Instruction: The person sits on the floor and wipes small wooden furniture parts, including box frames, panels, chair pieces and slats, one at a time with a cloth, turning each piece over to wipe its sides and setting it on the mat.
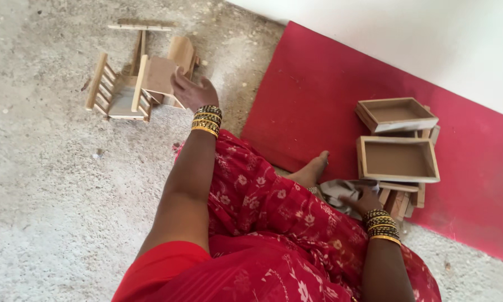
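So the left hand (191,92) hangs open, grip empty, palm up; the little wooden chair pieces (134,84) lie on the floor just beyond its fingers, slats running away from it; right hand (363,201) is well apart, resting on a grey cloth (338,193) beside the stacked wooden trays (397,159); can't tell if it's pinching it.

Bright, even daylight; wall (408,39) at upper right blown out, soft shadow under my left hand (193,92), slight blur there.
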A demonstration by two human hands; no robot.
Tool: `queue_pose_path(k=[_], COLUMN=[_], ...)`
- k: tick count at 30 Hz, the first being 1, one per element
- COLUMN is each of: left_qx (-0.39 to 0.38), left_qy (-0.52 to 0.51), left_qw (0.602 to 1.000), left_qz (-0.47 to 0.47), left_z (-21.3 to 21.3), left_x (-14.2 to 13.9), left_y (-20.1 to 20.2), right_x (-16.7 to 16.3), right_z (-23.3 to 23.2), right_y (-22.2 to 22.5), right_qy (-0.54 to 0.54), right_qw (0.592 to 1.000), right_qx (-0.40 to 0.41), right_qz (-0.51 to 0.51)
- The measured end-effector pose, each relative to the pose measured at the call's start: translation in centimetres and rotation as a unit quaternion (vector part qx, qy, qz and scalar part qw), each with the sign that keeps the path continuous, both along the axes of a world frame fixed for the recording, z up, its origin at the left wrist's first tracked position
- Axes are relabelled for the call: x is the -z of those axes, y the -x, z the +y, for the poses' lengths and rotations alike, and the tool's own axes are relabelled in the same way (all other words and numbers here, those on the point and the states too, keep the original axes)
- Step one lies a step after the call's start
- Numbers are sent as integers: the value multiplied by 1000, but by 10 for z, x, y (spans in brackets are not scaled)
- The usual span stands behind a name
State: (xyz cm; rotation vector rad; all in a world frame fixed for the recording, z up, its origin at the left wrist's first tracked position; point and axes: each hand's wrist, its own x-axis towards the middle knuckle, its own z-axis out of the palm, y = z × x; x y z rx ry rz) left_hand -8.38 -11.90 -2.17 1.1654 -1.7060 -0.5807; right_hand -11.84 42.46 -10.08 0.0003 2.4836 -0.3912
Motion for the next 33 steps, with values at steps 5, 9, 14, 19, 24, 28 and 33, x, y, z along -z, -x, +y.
queue_pose_path(k=[5, 9, 14, 19, 24, 28, 33], left_qx=[-156, -165, 48, 113, 171, 332, 397], left_qy=[-135, -159, -405, -364, -203, -428, -490], left_qw=[976, 936, 780, 796, 919, 769, 708], left_qz=[71, 267, 475, 471, 292, 339, 319], left_z=[-19, -55, -78, -61, -13, 51, 131], left_x=[23, 29, 14, 4, 0, 10, 34], left_y=[-16, -30, -37, -43, -35, -25, -8], right_x=[10, 10, -3, -10, 4, 9, 6], right_z=[-8, -16, -21, -26, -21, -16, -18], right_y=[-4, -6, -13, -18, -15, -17, -13], right_qy=[-41, -106, -91, -90, -9, 122, 15], right_qw=[996, 988, 991, 972, 999, 988, 999], right_qx=[-45, -110, -79, -130, -21, 31, -24], right_qz=[-59, -33, -56, 174, 41, 90, -19])
